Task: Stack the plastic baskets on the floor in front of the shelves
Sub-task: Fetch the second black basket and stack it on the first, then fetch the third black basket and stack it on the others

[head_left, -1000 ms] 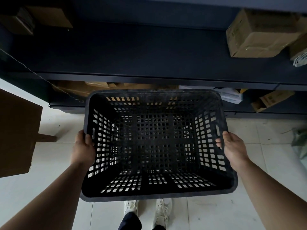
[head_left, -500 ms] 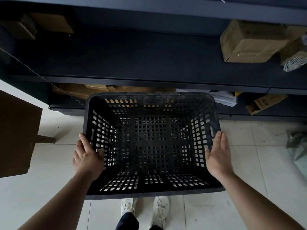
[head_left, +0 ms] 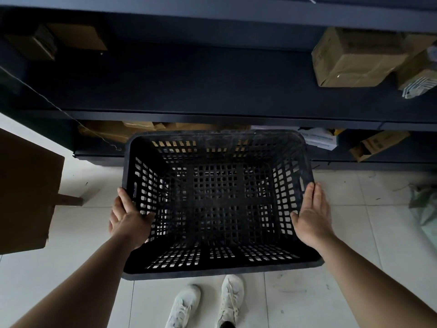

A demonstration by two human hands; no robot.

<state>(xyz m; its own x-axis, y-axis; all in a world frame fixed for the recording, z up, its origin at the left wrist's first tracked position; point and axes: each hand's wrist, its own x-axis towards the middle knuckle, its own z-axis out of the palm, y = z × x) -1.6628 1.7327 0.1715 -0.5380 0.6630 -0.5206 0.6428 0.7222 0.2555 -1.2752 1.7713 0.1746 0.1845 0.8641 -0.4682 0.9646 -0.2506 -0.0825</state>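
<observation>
Both hands gripped rim a second ago, now let go. Left hand (head_left: 128, 218), right hand (head_left: 312, 216) flat, fingers straight, at black basket (head_left: 220, 272) sides. Basket down on floor (head_left: 378, 223), by shelves (head_left: 189, 86) front edge. Looks placed.

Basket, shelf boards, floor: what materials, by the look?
Basket: black moulded plastic, matt and dusty; uniform grid holes, thick rim. Shelf boards: dark, smooth, thin straight front edge; probably painted metal, not certain. Floor: pale glazed tiles; grout lines, faint sheen.
</observation>
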